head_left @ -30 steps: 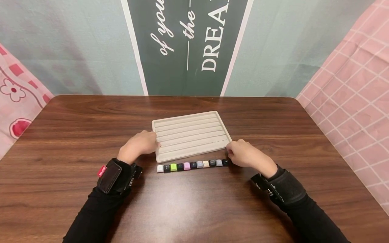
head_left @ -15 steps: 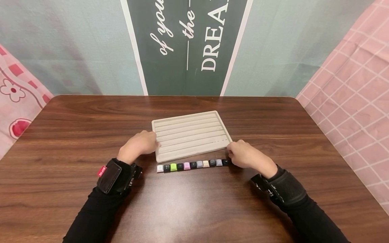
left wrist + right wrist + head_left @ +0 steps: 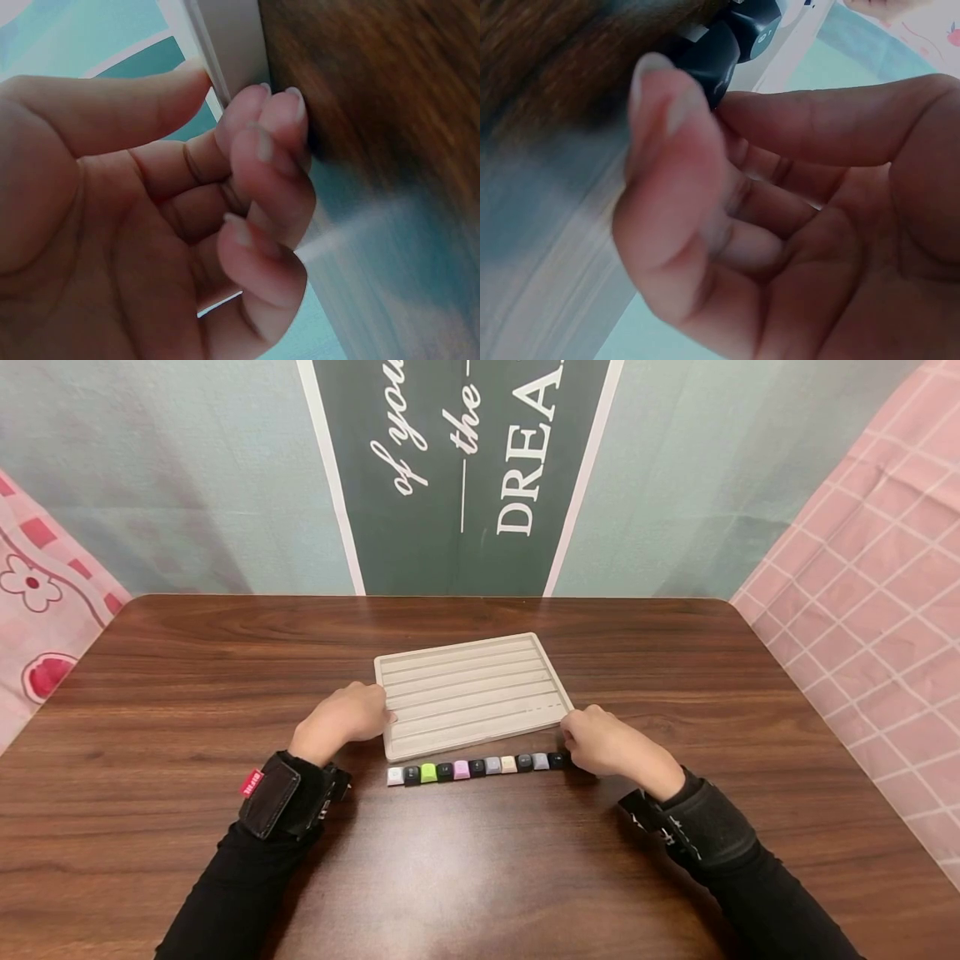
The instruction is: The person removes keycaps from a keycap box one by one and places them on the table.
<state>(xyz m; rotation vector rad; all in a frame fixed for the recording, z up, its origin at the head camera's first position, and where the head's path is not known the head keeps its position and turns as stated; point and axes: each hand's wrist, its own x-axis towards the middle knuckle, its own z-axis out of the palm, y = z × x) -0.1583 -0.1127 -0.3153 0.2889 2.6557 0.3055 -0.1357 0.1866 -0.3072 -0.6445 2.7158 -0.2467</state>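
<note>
An off-white ridged tray lies slightly turned on the wooden table. My left hand grips its left side; in the left wrist view the thumb lies against one face of the tray edge, with the curled fingertips opposite. At the tray's front right corner my right hand holds on with curled fingers, though the exact contact is hidden. Just in front of the tray runs a row of keycaps, white, black, green, pink, grey and cream. Its last black keycap sits right beside my right thumb and fingers.
The brown wooden table spreads around the tray and the keycap row. Behind it hangs a pale green cloth with a dark lettered panel. A pink checked cloth hangs at the right, and a pink patterned one at the left.
</note>
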